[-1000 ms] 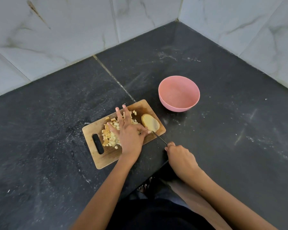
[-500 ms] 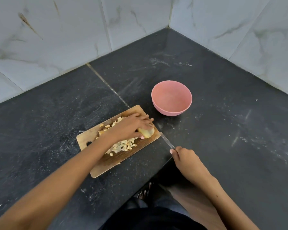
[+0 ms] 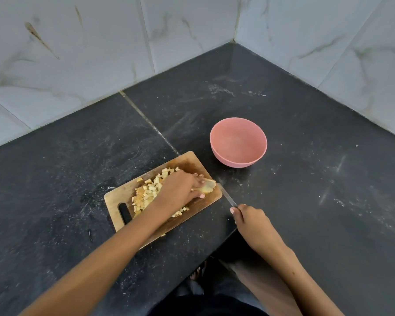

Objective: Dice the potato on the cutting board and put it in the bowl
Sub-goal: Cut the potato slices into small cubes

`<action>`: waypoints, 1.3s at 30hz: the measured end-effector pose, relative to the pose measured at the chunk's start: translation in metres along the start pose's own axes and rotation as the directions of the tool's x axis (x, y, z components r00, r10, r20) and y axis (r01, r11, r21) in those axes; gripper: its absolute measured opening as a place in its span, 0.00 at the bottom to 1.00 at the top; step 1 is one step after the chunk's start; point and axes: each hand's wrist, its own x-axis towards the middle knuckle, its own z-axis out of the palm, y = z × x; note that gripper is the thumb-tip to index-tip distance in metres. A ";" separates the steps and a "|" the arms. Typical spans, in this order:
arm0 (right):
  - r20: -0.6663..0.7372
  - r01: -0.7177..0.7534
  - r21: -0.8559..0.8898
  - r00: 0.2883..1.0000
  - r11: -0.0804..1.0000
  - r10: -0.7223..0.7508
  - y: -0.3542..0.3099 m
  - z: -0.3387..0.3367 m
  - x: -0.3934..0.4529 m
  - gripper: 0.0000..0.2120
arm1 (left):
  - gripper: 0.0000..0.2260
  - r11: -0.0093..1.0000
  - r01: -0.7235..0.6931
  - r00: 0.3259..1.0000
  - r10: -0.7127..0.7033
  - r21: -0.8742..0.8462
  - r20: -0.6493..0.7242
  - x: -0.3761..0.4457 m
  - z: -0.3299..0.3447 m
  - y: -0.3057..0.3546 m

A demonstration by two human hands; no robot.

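Dark stone counter (image 3: 306, 201) in a tiled corner, mid-dice, wide bare slab on every side.

Wooden cutting board (image 3: 196, 163) angled near the front edge, slotted handle end at lower left; plenty of room right of it and behind. Pink bowl (image 3: 238, 142) just beyond the far-right board corner, apart from it, nothing inside. Left hand (image 3: 180, 190) curled over the potato piece (image 3: 209, 185) at the board's right end, fingers gripping it. Diced potato (image 3: 147, 192) heaped mid-board, partly hidden under the forearm. Right hand (image 3: 251, 222) off the board, wrapped round the knife (image 3: 228, 197); handle hidden, blade tip at the board's right edge. Compared with half a second back: same holds, little shifted.
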 end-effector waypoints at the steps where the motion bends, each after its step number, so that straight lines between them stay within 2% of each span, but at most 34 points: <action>1: -0.005 0.006 0.008 1.000 1.000 -0.006 -0.003 0.000 0.003 0.17 | 0.20 0.999 0.035 0.999 -0.034 0.018 -0.036 -0.004 0.002 0.005; 5: -0.020 0.037 0.018 0.999 0.999 -0.037 -0.014 -0.001 0.014 0.16 | 0.21 0.983 0.180 0.965 -0.168 0.045 -0.201 -0.012 0.011 0.024; 9: -0.054 0.016 0.040 0.998 0.999 -0.014 -0.022 0.002 0.024 0.14 | 0.20 0.957 0.287 0.925 -0.270 0.027 -0.266 -0.016 0.018 0.039; 11: -0.066 -0.010 0.027 0.998 1.000 0.012 -0.026 0.004 0.028 0.13 | 0.20 0.960 0.281 0.925 -0.272 -0.002 -0.266 -0.018 0.018 0.039; 16: -0.067 -0.027 -0.022 0.997 0.999 0.026 -0.030 0.010 0.031 0.15 | 0.19 0.988 0.117 0.974 -0.134 -0.102 -0.181 -0.019 0.013 0.021; 19: -0.045 0.006 -0.055 0.999 0.998 -0.009 -0.035 0.015 0.031 0.15 | 0.18 0.979 0.094 0.971 -0.130 -0.179 -0.201 -0.020 0.010 0.018; 24: -0.026 0.044 -0.101 0.999 0.994 -0.047 -0.041 0.013 0.038 0.16 | 0.17 0.976 0.135 0.947 -0.177 -0.169 -0.267 -0.022 0.009 0.029; 29: -0.121 -0.013 -0.055 0.993 0.998 0.006 -0.030 0.007 0.040 0.15 | 0.17 0.967 0.189 0.920 -0.235 -0.171 -0.313 -0.022 0.012 0.036; 39: -0.044 0.034 -0.180 0.998 0.983 -0.043 -0.041 0.009 0.041 0.16 | 0.13 0.943 0.273 0.883 -0.324 -0.190 -0.340 -0.022 0.020 0.042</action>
